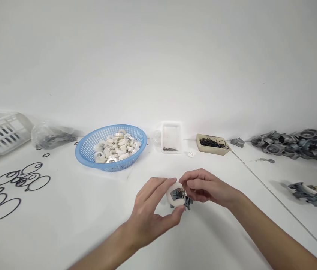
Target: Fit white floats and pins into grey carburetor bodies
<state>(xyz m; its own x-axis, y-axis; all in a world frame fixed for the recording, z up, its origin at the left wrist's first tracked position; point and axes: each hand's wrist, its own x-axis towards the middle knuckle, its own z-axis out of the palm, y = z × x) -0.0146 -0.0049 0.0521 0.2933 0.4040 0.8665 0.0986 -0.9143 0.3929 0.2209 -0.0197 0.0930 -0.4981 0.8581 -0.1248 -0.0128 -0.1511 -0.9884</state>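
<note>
My left hand (150,210) grips a white plastic ring (174,195) with a small grey metal part (181,197) set in it, just above the white table. My right hand (203,187) pinches the same assembly from the right side, fingers closed on the grey part. A blue basket (91,148) holding several similar white rings stands behind, to the left of both hands.
Black rubber O-rings (20,179) lie at the left. A white crate (1,131) and a plastic bag (51,135) sit far left. A clear tray (171,137), a beige tray of black rings (213,143), a pile of grey metal parts (301,142) and one assembled piece (307,192) lie right.
</note>
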